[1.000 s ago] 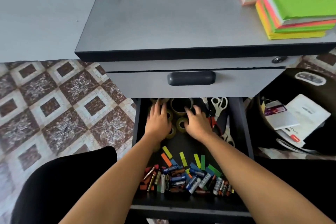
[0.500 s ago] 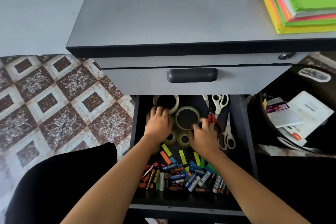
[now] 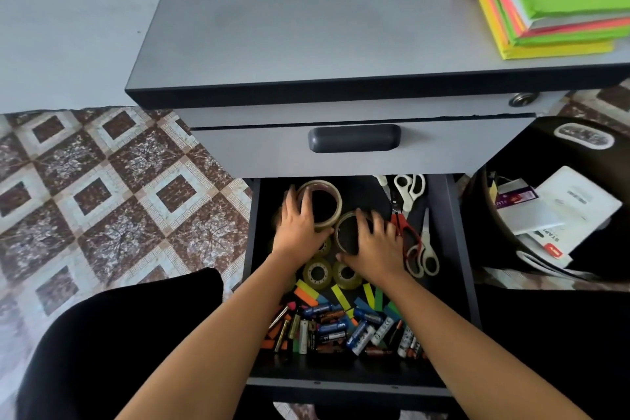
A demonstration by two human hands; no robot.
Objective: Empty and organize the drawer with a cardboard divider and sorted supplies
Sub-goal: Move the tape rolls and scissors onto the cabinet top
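Note:
The lower drawer (image 3: 458,269) is pulled out, black inside. My left hand (image 3: 300,223) lies on a large clear tape roll (image 3: 332,196) at the drawer's back left, fingers curled over its rim. My right hand (image 3: 376,245) rests on a second large tape roll (image 3: 342,232) beside it. Two small tape rolls (image 3: 317,273) sit just in front of my hands. Several scissors (image 3: 414,225) lie along the right side. Coloured paper strips (image 3: 339,295) and a heap of batteries (image 3: 344,331) fill the front.
The closed upper drawer has a dark handle (image 3: 354,138). On the grey desktop (image 3: 306,27), at the far right, stand stacks of coloured paper (image 3: 552,7). A dark bin (image 3: 545,215) with papers stands right of the drawer. Patterned floor tiles (image 3: 102,198) spread to the left.
Both hands have drawn back a little toward me from the drawer's rear. The two large tape rolls have come forward with them and show more fully.

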